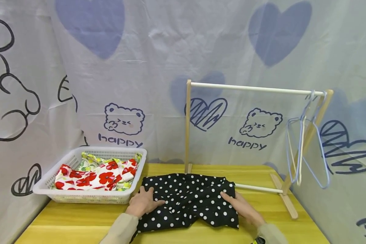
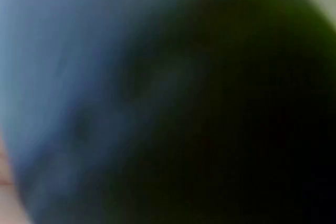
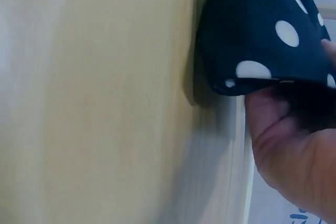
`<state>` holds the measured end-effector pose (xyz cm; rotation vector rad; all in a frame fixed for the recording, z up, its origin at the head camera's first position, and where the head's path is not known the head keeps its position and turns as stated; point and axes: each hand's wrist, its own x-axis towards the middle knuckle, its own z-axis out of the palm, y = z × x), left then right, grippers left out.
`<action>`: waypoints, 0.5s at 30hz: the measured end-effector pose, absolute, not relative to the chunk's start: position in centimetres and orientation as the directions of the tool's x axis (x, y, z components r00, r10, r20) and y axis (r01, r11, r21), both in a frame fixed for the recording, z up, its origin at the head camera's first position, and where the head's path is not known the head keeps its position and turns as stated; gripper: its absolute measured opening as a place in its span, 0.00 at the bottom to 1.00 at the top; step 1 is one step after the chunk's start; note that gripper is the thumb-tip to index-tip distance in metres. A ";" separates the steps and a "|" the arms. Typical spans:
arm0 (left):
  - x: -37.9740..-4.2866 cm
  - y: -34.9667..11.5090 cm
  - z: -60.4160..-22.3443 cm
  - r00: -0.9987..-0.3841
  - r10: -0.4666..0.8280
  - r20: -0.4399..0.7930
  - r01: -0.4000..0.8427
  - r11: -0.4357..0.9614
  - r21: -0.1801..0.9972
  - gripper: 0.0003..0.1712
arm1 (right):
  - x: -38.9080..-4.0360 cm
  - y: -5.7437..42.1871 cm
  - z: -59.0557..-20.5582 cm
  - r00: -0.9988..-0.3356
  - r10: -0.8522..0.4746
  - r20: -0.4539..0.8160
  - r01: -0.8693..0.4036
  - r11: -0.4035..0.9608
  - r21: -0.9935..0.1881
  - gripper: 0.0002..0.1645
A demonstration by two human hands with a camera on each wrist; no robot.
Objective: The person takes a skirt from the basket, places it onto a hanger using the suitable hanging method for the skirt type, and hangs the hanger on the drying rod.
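Black shorts with white polka dots (image 1: 186, 200) lie spread and creased over the front middle of the table. On their left side rests my left hand (image 1: 143, 203), its fingers spread on the cloth. My right hand (image 1: 242, 207) holds the right edge, part of the hand on top of the fabric and part beneath it. In the right wrist view that hand (image 3: 294, 156) reaches into the shadow under the raised edge of the shorts (image 3: 257, 30). Dark blurred cloth (image 2: 220, 108) fills most of the left wrist view, where the left fingers' hold is hidden.
At the left stands a white plastic basket (image 1: 85, 196) with folded floral clothes (image 1: 106, 178). Behind the shorts is a wood and white clothes rack (image 1: 250, 88). Several hangers (image 1: 302, 145) hang at its right end. The yellow wooden table (image 1: 79, 223) meets a printed curtain.
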<state>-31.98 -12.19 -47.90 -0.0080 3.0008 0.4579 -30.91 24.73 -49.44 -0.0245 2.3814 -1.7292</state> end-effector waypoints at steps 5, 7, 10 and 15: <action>-32.3 -12.8 -48.0 -0.995 0.030 -0.093 -0.011 0.914 0.405 0.47 | -31.1 24.9 -49.8 -0.989 -0.080 -0.124 0.099 0.260 -0.961 0.41; -32.3 -13.1 -47.9 -0.996 0.032 -0.080 -0.008 0.891 0.454 0.48 | -31.2 25.1 -49.7 -0.986 -0.100 -0.133 0.105 0.245 -0.964 0.42; -32.3 -13.5 -47.8 -0.998 0.032 -0.060 -0.003 0.863 0.505 0.48 | -31.0 25.7 -49.2 -0.969 -0.171 -0.180 0.138 0.233 -0.963 0.44; -32.0 -13.6 -47.9 -0.997 0.071 -0.040 0.038 0.838 0.545 0.45 | -30.5 27.2 -49.0 -0.937 -0.237 -0.258 0.195 0.259 -0.946 0.40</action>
